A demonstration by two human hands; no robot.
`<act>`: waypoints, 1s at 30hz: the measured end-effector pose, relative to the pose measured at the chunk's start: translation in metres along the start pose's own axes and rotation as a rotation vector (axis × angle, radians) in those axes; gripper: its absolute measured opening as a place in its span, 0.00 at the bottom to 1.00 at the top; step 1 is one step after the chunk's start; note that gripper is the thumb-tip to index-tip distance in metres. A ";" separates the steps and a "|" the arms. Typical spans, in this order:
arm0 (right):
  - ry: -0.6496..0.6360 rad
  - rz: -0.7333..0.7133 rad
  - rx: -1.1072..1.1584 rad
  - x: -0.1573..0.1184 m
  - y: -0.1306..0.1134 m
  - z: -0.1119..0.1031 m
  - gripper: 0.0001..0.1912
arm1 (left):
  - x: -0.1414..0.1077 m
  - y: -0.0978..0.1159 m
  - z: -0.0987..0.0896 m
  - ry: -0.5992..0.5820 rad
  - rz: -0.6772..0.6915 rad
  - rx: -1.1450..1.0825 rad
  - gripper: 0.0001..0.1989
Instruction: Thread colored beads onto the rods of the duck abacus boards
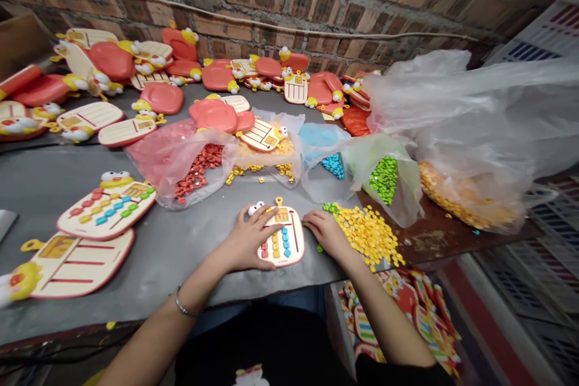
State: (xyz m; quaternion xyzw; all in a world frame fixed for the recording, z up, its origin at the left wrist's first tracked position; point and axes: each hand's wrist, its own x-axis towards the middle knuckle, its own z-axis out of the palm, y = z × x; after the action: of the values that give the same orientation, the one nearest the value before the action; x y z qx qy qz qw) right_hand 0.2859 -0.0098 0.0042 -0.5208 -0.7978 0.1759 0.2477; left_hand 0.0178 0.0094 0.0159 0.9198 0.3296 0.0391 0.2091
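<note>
A small cream abacus board (pixel 283 244) with red edging lies on the grey table (pixel 190 289), its rows of yellow, blue and orange beads in place. My left hand (pixel 248 238) rests on its left side, fingers curled over the edge. Beside the board, my right hand (pixel 323 232) has its fingertips at the edge of a loose pile of yellow beads (pixel 366 235). Whether those fingers pinch a bead is hidden. A bare chick-shaped board (pixel 79 265) and a beaded board (pixel 106 208) lie to my left.
Plastic bags of red (pixel 196 166), blue (pixel 332 164), green (pixel 383 178) and orange beads (pixel 465 199) line the table's far side. Salmon-coloured chick-shaped parts (pixel 217 114) heap along the brick wall (pixel 289 0). Printed packaging (pixel 398 319) sits below the table's right edge, beside white crates (pixel 534 253).
</note>
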 end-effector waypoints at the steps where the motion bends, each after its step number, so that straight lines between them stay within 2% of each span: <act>1: -0.011 0.013 -0.005 0.001 0.000 0.004 0.09 | 0.000 0.000 0.000 -0.005 -0.001 0.002 0.45; 5: -0.034 0.009 -0.005 0.006 -0.005 0.011 0.09 | 0.000 0.000 -0.001 -0.016 0.009 0.007 0.45; 9: -0.046 -0.032 -0.008 0.005 -0.006 0.008 0.09 | 0.000 0.000 -0.002 -0.023 -0.001 0.010 0.45; 14: 0.176 -0.024 0.111 0.014 -0.009 0.011 0.07 | 0.000 0.000 -0.001 -0.038 -0.003 0.021 0.46; 16: 0.191 -0.051 0.128 0.023 -0.011 0.019 0.07 | 0.000 -0.001 0.001 -0.030 -0.002 0.030 0.46; 20: 0.074 -0.102 0.005 0.038 -0.015 0.024 0.07 | 0.000 -0.002 0.003 -0.019 -0.001 0.045 0.46; 23: -0.042 -0.104 -0.033 0.034 -0.020 0.004 0.03 | 0.000 -0.002 0.003 -0.027 -0.003 0.047 0.47; 27: -0.238 -0.075 0.105 0.007 -0.025 -0.033 0.01 | 0.000 -0.003 0.002 -0.026 -0.001 0.041 0.46; 30: -0.336 -0.017 0.003 -0.019 -0.020 -0.041 0.07 | 0.000 -0.002 0.002 -0.028 0.002 0.042 0.46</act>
State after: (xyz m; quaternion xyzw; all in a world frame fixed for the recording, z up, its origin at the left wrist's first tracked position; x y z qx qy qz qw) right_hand 0.3010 -0.0344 0.0440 -0.4768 -0.8321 0.2597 0.1128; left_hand 0.0167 0.0098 0.0135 0.9249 0.3263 0.0194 0.1942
